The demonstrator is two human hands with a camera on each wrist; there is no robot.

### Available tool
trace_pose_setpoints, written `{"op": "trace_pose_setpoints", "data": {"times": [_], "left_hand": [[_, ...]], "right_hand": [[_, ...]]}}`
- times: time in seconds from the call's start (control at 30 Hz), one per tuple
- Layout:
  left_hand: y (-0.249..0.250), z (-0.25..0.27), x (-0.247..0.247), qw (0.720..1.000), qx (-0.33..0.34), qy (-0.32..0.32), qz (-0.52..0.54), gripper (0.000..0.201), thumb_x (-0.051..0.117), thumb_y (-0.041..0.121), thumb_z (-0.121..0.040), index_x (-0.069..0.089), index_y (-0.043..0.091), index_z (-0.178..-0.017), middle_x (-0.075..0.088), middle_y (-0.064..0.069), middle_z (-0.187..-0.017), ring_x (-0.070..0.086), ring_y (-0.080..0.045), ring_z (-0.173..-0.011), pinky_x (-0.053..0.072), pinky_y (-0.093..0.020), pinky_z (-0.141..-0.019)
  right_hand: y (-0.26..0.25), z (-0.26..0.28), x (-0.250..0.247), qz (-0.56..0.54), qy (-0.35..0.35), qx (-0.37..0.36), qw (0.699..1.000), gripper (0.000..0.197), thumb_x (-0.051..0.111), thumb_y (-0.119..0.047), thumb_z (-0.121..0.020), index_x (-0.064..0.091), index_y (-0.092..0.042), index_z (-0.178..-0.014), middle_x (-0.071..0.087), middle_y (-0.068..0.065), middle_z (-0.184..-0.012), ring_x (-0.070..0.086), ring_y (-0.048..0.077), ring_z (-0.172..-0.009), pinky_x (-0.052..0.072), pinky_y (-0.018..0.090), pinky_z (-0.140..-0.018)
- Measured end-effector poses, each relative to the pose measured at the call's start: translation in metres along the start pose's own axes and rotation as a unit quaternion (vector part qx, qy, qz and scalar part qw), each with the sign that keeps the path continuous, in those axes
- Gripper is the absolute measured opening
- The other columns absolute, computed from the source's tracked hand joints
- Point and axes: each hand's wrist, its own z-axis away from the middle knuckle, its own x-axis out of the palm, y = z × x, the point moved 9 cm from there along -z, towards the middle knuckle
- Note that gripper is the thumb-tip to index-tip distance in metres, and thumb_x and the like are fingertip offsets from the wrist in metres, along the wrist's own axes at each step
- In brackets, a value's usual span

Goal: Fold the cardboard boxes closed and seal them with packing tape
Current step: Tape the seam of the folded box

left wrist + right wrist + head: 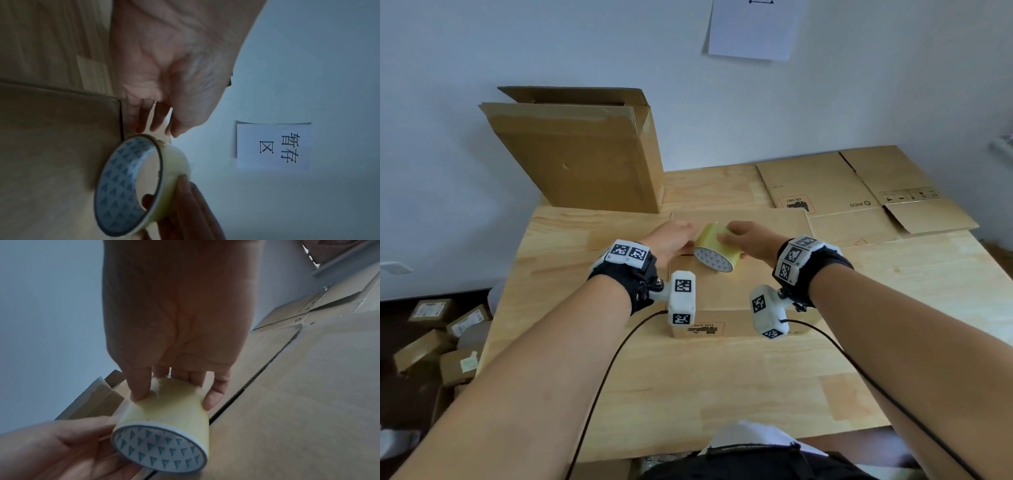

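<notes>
Pale wall behind a light wooden table (722,377); a white paper sheet (753,27) is stuck to the wall, and in the left wrist view it carries dark printed characters. Cardboard box (726,294) lies near the middle of the table, flaps folded shut, a dark seam running along its top in the right wrist view. Roll of yellowish packing tape (717,251) is held over the far part of the box top, tipped so its core, lined with a blue triangle pattern, faces the person. Right hand (751,241) grips the roll from above, fingers curled over the outer surface, one fingertip pressed into the tape in the right wrist view. Left hand (671,240) sits at the left side of the roll, fingers fairly straight and reaching the roll's edge; whether they pinch a loose tape end cannot be told. Flattened cardboard stack (582,154) leans upright against the wall at the far left corner of the table. More flattened cardboard (859,188) lies spread across the far right corner, with printed marks on it. Both wrists wear black straps with white marker blocks, cables trailing toward the near edge. Small parcels (438,335) are piled on the dark floor off the left edge.
</notes>
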Motion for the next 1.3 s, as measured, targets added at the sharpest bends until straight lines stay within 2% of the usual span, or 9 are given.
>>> {"op": "trace_pose_setpoints", "data": {"times": [0.07, 0.2, 0.37, 0.5, 0.63, 0.83, 1.0, 1.13, 1.3], "left_hand": [[0.004, 0.001, 0.003, 0.999, -0.016, -0.008, 0.046, 0.022, 0.041, 0.015, -0.102, 0.058, 0.007, -0.112, 0.058, -0.007, -0.111, 0.057, -0.015, -0.093, 0.052, -0.022, -0.074], [0.012, 0.001, 0.001, 0.999, -0.01, -0.025, 0.021, 0.026, 0.039, 0.014, -0.102, 0.06, 0.005, -0.115, 0.063, -0.005, -0.097, 0.06, -0.017, -0.089, 0.053, -0.026, -0.079], [0.02, 0.002, -0.004, 0.999, 0.012, -0.023, -0.043, 0.023, 0.043, 0.011, -0.099, 0.063, 0.008, -0.109, 0.064, -0.007, -0.106, 0.06, -0.019, -0.096, 0.05, -0.032, -0.093], [0.027, 0.004, -0.004, 0.997, 0.03, -0.013, -0.073, 0.026, 0.045, 0.01, -0.099, 0.058, 0.005, -0.121, 0.061, -0.008, -0.11, 0.058, -0.014, -0.093, 0.052, -0.021, -0.079], [0.033, 0.005, -0.003, 0.994, 0.045, -0.001, -0.1, 0.026, 0.046, 0.01, -0.098, 0.06, 0.007, -0.12, 0.063, -0.007, -0.107, 0.059, -0.012, -0.09, 0.052, -0.021, -0.079], [0.042, 0.01, 0.007, 0.992, 0.059, -0.011, -0.109, 0.023, 0.049, 0.01, -0.097, 0.06, 0.009, -0.118, 0.063, -0.006, -0.106, 0.06, -0.01, -0.082, 0.053, -0.02, -0.075], [0.045, 0.013, 0.011, 0.989, 0.078, 0.001, -0.127, 0.016, 0.055, 0.012, -0.095, 0.063, 0.01, -0.108, 0.063, 0.0, -0.087, 0.059, -0.008, -0.075, 0.052, -0.022, -0.076], [0.046, 0.015, 0.009, 0.989, 0.084, 0.019, -0.119, 0.011, 0.061, 0.017, -0.092, 0.063, 0.01, -0.1, 0.066, -0.003, -0.088, 0.059, -0.009, -0.072, 0.052, -0.023, -0.074], [0.045, 0.013, 0.003, 0.985, 0.088, 0.043, -0.139, 0.02, 0.071, 0.028, -0.084, 0.062, 0.012, -0.092, 0.066, -0.002, -0.082, 0.062, -0.014, -0.077, 0.055, -0.028, -0.078]], "right_hand": [[-0.002, 0.001, -0.001, 0.009, 0.002, -0.004, 1.0, 0.027, 0.047, -0.033, -0.097, 0.056, -0.007, -0.103, 0.054, 0.008, -0.092, 0.049, 0.021, -0.082, 0.042, 0.034, -0.077], [-0.001, 0.002, 0.0, 0.008, -0.001, -0.004, 1.0, 0.031, 0.047, -0.033, -0.097, 0.057, -0.004, -0.106, 0.055, 0.009, -0.093, 0.049, 0.021, -0.082, 0.041, 0.033, -0.076], [0.0, 0.001, 0.0, 0.005, -0.006, -0.001, 1.0, 0.033, 0.048, -0.034, -0.096, 0.057, -0.004, -0.106, 0.055, 0.009, -0.092, 0.048, 0.019, -0.077, 0.041, 0.028, -0.071], [-0.002, 0.001, 0.0, 0.009, -0.012, -0.002, 1.0, 0.025, 0.049, -0.033, -0.096, 0.056, -0.009, -0.099, 0.054, 0.007, -0.088, 0.047, 0.017, -0.072, 0.041, 0.027, -0.067], [-0.001, 0.001, -0.001, 0.016, -0.01, 0.002, 1.0, 0.022, 0.048, -0.034, -0.096, 0.054, -0.014, -0.093, 0.054, 0.001, -0.081, 0.048, 0.016, -0.071, 0.041, 0.026, -0.066], [-0.002, 0.002, 0.0, 0.031, -0.008, 0.004, 0.999, 0.035, 0.048, -0.036, -0.096, 0.058, -0.004, -0.107, 0.056, 0.008, -0.092, 0.051, 0.021, -0.082, 0.043, 0.034, -0.076], [-0.004, 0.005, 0.0, 0.03, -0.003, 0.001, 1.0, 0.032, 0.048, -0.033, -0.096, 0.057, -0.003, -0.101, 0.053, 0.009, -0.09, 0.049, 0.02, -0.081, 0.042, 0.032, -0.074], [-0.007, 0.007, 0.0, 0.038, -0.004, -0.003, 0.999, 0.022, 0.047, -0.029, -0.097, 0.05, -0.01, -0.086, 0.051, 0.01, -0.088, 0.047, 0.02, -0.079, 0.042, 0.03, -0.069], [-0.01, 0.006, 0.001, 0.063, -0.013, -0.006, 0.998, 0.028, 0.046, -0.035, -0.097, 0.054, -0.008, -0.098, 0.054, 0.008, -0.09, 0.049, 0.019, -0.079, 0.04, 0.027, -0.065]]}}
